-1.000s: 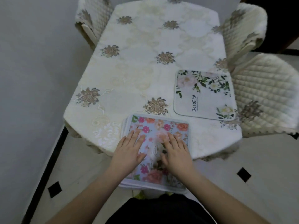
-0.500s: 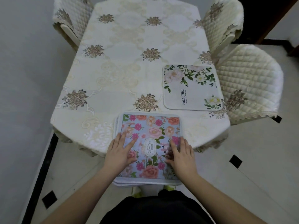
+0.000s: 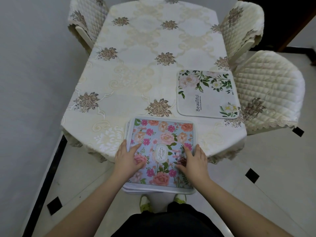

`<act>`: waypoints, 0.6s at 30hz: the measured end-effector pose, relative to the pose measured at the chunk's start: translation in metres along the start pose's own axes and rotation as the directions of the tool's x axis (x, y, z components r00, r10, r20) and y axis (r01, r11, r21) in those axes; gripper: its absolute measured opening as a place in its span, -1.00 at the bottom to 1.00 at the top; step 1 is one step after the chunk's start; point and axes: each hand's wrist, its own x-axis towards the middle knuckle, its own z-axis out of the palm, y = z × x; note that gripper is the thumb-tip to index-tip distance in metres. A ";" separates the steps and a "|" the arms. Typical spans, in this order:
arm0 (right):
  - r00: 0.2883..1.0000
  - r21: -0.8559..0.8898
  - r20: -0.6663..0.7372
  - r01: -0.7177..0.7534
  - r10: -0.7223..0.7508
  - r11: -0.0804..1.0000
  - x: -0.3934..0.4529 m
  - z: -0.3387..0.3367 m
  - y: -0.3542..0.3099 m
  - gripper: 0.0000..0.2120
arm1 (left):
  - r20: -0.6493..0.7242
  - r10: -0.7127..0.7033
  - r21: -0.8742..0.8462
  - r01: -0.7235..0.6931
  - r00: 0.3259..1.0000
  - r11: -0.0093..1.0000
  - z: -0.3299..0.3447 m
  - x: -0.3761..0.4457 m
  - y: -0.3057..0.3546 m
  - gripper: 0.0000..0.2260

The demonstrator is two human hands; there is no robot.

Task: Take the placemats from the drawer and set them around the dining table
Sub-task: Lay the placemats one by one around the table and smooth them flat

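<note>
A stack of placemats (image 3: 160, 134), topped by a blue one with pink flowers, lies at the near edge of the dining table (image 3: 136, 79) and juts out over it toward me. My left hand (image 3: 127, 159) holds the stack's left side, thumb on top and fingers at the edge. On the right side my right hand (image 3: 194, 159) holds it the same way. A white placemat (image 3: 206, 94) with green leaves and the word "Beautiful" lies flat at the table's right edge.
Three chairs in quilted cream covers stand around the table: one at the right (image 3: 268, 93), one at the back right (image 3: 239, 28), one at the back left (image 3: 85, 23). A grey wall runs close along the left. My shoes (image 3: 145, 202) stand on the tiled floor.
My hands have slid apart from the middle of the top placemat to its left and right edges. The stack stays at the near table edge.
</note>
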 end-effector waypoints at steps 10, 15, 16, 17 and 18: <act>0.988 0.696 -0.133 0.033 0.084 0.717 -0.013 -0.019 0.004 -0.39 | -0.212 0.140 -0.383 -0.214 0.967 0.899 -0.027 -0.017 -0.004 -0.42; 0.986 0.890 0.033 -0.104 0.163 0.444 -0.017 -0.025 0.016 -0.40 | -0.099 0.001 -0.652 -0.066 0.995 0.755 -0.034 -0.019 -0.004 -0.38; 0.988 0.872 0.060 -0.122 0.144 0.474 -0.016 -0.024 0.017 -0.49 | -0.062 -0.026 -0.656 -0.021 0.998 0.754 -0.034 -0.018 -0.004 -0.37; 0.989 0.849 0.080 -0.132 0.123 0.512 -0.015 -0.022 0.017 -0.57 | -0.027 -0.042 -0.633 0.015 0.999 0.774 -0.033 -0.018 -0.004 -0.36; 0.991 0.828 0.089 -0.130 0.102 0.546 -0.016 -0.022 0.015 -0.61 | -0.001 -0.056 -0.624 0.043 0.998 0.780 -0.032 -0.017 -0.005 -0.36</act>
